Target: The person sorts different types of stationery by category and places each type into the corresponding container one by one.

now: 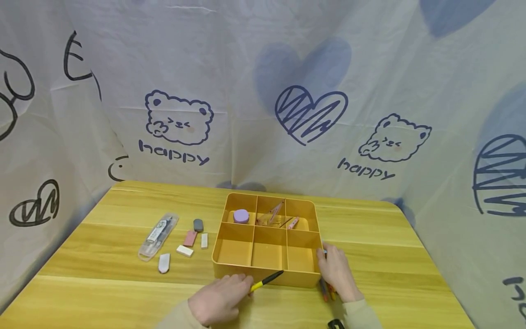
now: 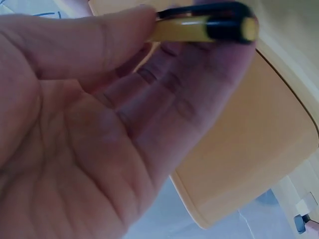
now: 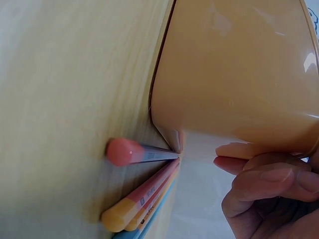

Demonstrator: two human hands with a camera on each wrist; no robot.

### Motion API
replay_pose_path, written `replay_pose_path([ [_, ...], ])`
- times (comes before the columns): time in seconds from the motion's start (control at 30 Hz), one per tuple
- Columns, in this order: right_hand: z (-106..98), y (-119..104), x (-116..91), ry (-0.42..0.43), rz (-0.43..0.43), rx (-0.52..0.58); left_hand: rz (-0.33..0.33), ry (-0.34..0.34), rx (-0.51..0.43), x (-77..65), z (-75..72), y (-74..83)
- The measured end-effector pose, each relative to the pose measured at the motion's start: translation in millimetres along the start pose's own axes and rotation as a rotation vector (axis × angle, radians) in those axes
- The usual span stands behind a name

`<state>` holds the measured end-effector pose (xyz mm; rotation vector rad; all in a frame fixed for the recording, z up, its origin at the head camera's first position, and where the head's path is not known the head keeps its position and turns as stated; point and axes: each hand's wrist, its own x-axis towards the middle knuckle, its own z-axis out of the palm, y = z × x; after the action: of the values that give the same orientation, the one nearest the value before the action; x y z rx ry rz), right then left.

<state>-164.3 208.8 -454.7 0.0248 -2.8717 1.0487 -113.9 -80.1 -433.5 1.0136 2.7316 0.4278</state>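
Note:
My left hand [image 1: 222, 297] pinches a yellow and black pen [image 1: 267, 280] between thumb and fingers, in front of a yellow organizer box [image 1: 267, 275] with several compartments. Close up in the left wrist view, the pen [image 2: 182, 30] shows its black clip and yellow end. At the box's right wall, my right hand [image 1: 338, 272] grips the rim with bent fingers. The back compartments hold a purple round item [image 1: 241, 216], clear set squares [image 1: 271, 214] and a small pink item [image 1: 293, 223]. No items show in the front compartments.
Pencil-like sticks [image 3: 149, 194] with red, yellow and blue ends lie beside the box's right side. A black object [image 1: 336, 324] is partly cut off at the bottom. To the left lie a clear case [image 1: 158, 237], a pink eraser [image 1: 190, 238] and several other small blocks.

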Motion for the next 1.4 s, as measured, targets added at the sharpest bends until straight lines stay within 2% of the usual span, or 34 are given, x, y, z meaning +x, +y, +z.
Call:
replay_pose_path([
  [0.23,0,0,0,0.005,-0.003,-0.006,0.008,-0.017,-0.109,0.5,-3.8,2.7],
  [0.57,0,1,0,-0.008,0.004,0.013,0.063,0.024,-0.218,2.9,-7.6,4.9],
  [0.67,0,1,0,-0.007,0.007,0.011,0.083,0.056,-0.242,4.6,-8.5,5.4],
  [0.73,0,1,0,-0.012,0.013,0.015,0.098,0.103,-0.25,5.7,-9.1,6.5],
  [0.97,0,1,0,-0.005,0.009,-0.002,0.155,0.34,-0.252,11.6,-6.1,9.9],
  [1.23,0,0,0,0.001,0.006,-0.007,0.129,0.478,-0.309,14.8,-3.5,13.6],
  [1.4,0,0,1,0.001,0.001,-0.015,0.161,0.611,-0.352,16.7,-3.3,15.6],
])
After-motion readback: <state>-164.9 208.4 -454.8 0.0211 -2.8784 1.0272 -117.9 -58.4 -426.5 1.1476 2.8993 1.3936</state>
